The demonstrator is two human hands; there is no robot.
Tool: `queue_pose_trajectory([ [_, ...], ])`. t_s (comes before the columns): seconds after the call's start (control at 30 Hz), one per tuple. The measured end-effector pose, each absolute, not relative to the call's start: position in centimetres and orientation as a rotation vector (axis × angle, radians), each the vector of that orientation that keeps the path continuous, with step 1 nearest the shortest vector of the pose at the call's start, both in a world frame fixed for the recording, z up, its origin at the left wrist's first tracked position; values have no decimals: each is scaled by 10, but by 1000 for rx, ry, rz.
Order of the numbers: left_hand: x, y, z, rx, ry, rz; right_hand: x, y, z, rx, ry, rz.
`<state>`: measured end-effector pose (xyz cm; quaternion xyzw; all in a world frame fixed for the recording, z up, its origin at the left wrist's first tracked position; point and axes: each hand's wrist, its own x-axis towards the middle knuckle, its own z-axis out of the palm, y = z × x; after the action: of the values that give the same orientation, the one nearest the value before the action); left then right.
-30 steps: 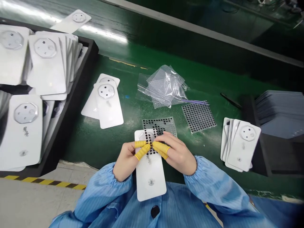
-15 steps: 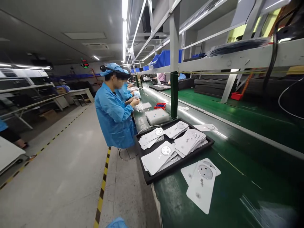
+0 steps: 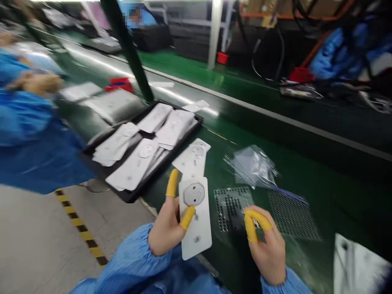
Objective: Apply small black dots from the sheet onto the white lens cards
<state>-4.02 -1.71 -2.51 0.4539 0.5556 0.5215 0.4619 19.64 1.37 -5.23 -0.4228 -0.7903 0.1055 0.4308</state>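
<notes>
My left hand (image 3: 170, 224), with yellow finger cots, holds a white rectangular faceplate (image 3: 196, 241), its thumb across the front. The plate has a round-cornered grey recess with dark holes and patches of small perforations. My right hand (image 3: 268, 241) pinches thumb and forefinger together beside a clear sheet of small black pieces (image 3: 229, 204). Whatever is between those fingertips is too small to make out. Beyond my left hand, two more white plates (image 3: 199, 153) overlap on the green bench. A black tray (image 3: 131, 196) at the left carries several stacks of similar plates.
A mesh-like dotted sheet (image 3: 294, 214) and a crumpled clear plastic bag (image 3: 255, 165) lie to the right. A green post (image 3: 131, 53) rises behind the tray. At the left sits a co-worker in a blue sleeve (image 3: 24, 130). A white packet (image 3: 358, 265) lies at lower right.
The view has swung right and down toward the bench. Both my hands have come into view, the left one with a white faceplate. The dotted sheets now show too.
</notes>
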Motion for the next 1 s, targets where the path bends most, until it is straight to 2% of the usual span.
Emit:
queue_pose_trajectory([
  [0.17,-10,-19,-10,1044,1142,1099,168,16,-9,-1009,-1989,70],
  [0.37,9,-19,-3,1221,1130,1115,171,-2,-1,-980,-2209,-96],
  [0.83,16,-22,1,1659,1324,1053,176,-15,-3,-1076,-2250,-20],
  [1.0,16,-19,1,1749,1425,1059,174,-17,-16,-1016,-2221,287],
])
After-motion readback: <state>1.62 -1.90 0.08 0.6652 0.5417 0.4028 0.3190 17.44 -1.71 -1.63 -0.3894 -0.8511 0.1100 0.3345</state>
